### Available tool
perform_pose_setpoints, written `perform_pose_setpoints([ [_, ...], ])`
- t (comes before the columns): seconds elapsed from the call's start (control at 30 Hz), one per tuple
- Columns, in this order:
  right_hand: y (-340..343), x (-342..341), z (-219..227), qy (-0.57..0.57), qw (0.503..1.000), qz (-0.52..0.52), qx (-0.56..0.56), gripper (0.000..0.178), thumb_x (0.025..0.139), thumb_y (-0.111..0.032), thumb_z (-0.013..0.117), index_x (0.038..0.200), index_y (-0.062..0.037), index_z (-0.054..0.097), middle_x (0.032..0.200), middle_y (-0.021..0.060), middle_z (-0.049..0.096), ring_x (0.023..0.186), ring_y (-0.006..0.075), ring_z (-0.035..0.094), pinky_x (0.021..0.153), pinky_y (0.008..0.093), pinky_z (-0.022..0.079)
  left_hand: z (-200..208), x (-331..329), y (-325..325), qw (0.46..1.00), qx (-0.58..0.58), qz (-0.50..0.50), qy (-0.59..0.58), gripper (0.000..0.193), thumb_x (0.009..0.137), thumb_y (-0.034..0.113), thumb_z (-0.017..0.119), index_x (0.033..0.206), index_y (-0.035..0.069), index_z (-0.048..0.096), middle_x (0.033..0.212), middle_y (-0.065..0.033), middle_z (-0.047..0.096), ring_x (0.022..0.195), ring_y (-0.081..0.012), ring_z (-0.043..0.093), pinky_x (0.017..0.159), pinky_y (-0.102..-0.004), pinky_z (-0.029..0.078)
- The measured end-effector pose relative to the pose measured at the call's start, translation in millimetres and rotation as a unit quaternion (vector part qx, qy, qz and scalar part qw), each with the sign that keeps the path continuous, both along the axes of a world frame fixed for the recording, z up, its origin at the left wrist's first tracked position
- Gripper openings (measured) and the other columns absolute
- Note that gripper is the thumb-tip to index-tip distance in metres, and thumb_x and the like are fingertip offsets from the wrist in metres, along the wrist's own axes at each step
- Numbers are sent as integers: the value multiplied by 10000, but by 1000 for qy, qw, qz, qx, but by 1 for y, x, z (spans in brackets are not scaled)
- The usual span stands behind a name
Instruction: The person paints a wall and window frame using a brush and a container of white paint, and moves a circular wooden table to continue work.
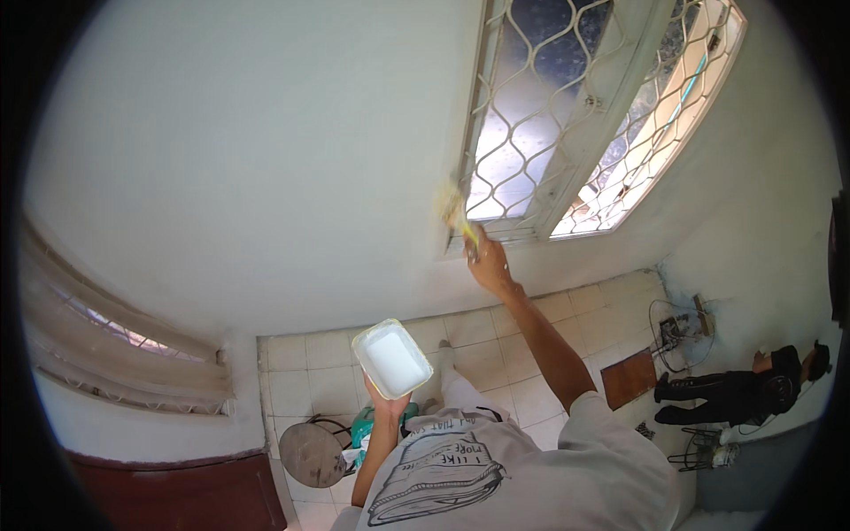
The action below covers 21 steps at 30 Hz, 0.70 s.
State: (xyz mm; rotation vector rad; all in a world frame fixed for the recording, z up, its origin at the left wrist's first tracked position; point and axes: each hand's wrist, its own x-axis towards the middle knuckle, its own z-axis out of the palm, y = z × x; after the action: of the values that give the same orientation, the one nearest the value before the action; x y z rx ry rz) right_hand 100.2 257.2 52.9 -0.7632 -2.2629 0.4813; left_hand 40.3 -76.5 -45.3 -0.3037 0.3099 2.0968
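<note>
My left hand [386, 404] is wrapped under a shallow rectangular tub [365, 361] with rounded corners, holding it up at waist height. White paint [395, 357] lies inside it. Out ahead, my right arm is stretched toward the wall [266, 168], and my right hand [488, 263] grips a paintbrush [455, 211] by its yellowish handle. The pale bristles, blurred by motion, are at the wall beside the lower left corner of the window frame [474, 150]. White specks show on the right hand.
A curved metal grille [531, 115] covers the window. Below on the tiled floor [328, 354] are a round stool [312, 453], a teal bag [361, 427] and a brown board [629, 380]. Tangled cables [675, 329] lie by the right wall. A person in dark clothes [744, 387] stands at right.
</note>
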Motion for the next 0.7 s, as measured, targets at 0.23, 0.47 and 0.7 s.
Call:
perform_pose_setpoints([
  [0.23, 13, -11, 172, 95, 994, -14, 49, 412, 941, -135, 583, 1312, -2, 467, 837, 244, 668, 800, 444, 662, 694, 510, 517, 4, -4, 34, 998, 18, -50, 21, 518, 993, 528, 426, 1343, 171, 555, 1300, -38, 624, 1185, -273, 606, 1018, -516, 481],
  [0.47, 22, -45, 94, -93, 994, -60, 9, 554, 841, -94, 655, 1340, 5, 435, 814, 235, 684, 775, 423, 688, 719, 509, 561, 19, -5, 24, 999, 24, -21, 16, 448, 1015, 445, 400, 1311, 148, 557, 1246, -50, 634, 1142, -275, 623, 999, -513, 488],
  [0.7, 9, -36, 11, -297, 949, -56, -95, 416, 787, -178, 706, 1142, 12, 602, 1002, 254, 679, 969, 404, 677, 835, 492, 547, 20, -12, 16, 1000, 0, 3, 16, 434, 1016, 451, 400, 1288, 159, 569, 1215, -41, 646, 1109, -254, 634, 972, -492, 508],
])
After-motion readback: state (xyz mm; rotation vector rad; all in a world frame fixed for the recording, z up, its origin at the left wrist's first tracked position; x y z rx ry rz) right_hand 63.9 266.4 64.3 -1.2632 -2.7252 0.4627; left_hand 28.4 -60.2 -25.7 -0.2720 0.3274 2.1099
